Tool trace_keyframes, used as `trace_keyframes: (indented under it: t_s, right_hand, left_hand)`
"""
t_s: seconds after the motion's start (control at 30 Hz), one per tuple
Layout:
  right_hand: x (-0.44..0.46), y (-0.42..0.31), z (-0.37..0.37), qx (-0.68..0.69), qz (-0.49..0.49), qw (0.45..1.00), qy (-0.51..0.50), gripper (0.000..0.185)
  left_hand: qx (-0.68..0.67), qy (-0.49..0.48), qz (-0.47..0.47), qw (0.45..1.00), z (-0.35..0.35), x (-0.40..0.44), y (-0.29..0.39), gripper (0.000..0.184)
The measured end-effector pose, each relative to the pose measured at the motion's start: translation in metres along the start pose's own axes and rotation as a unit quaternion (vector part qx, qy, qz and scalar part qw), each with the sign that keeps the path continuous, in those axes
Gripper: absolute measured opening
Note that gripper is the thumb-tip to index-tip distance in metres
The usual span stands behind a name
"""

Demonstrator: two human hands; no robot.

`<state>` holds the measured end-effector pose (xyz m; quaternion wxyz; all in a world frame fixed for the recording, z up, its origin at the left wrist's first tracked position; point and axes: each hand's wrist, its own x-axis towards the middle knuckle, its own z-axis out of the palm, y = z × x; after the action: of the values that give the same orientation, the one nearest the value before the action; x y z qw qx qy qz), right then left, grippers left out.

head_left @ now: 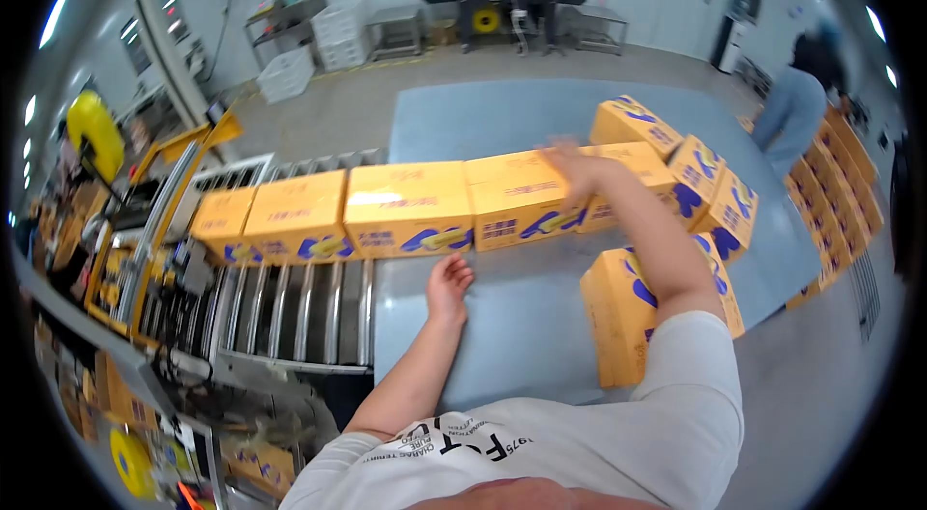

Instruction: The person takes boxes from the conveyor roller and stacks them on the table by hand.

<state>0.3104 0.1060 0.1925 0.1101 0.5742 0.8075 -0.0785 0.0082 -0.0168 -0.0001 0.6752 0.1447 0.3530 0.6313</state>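
A row of yellow cartons with blue print runs from the rollers onto the grey table. My left hand [450, 288] is just in front of the row, its fingers loosely curled and nothing in them. Nearest to it are a yellow carton [407, 196] and the carton on its right [517, 186]. Over the top of the row, my right hand [577, 170] reaches across where that right carton meets another yellow carton [632, 162]. Its fingers look spread, though motion blurs them, and whether they press on the cardboard is unclear.
A roller conveyor [299, 307] adjoins the grey table [502, 317] on the left. More cartons stand at the right, including one tilted carton [732, 211] and one beside my right arm [618, 317]. Another person [797, 104] stands beyond, near stacked cartons [835, 186].
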Motion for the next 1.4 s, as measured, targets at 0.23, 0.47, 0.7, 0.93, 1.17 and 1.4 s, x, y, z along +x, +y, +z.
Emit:
trace_keyframes:
  t_s: [0.23,0.47,0.7,0.93,1.17,1.4]
  right_hand:
    - [0.016,-0.027,0.003,0.033,0.013,0.988,0.153,0.123]
    - [0.037,-0.07,0.001,-0.02,0.151,0.982,0.115,0.085]
    - [0.079,0.038,0.016,0.025,0.278,0.954,0.11,0.06]
    - [0.081,0.112,0.005,-0.036,0.405,0.913,0.017,0.048]
    - [0.011,0.189,0.008,0.033,0.568,0.821,0.048,0.058]
    - [0.01,0.025,-0.011,-0.002,-0.004,0.996,0.085,0.123]
  left_hand:
    - [0.024,-0.012,0.032,0.999,-0.013,0.007,-0.004,0.029]
    - [0.007,0.005,0.029,1.0,-0.012,0.005,0.002,0.024]
    - [0.041,-0.025,0.057,0.997,-0.018,0.007,-0.004,0.024]
    - [0.063,-0.043,0.078,0.994,-0.019,0.003,-0.004,0.027]
    - [0.1,-0.078,0.103,0.986,-0.008,-0.008,-0.009,0.015]
    - [0.235,-0.113,0.138,0.956,0.001,-0.014,-0.016,0.01]
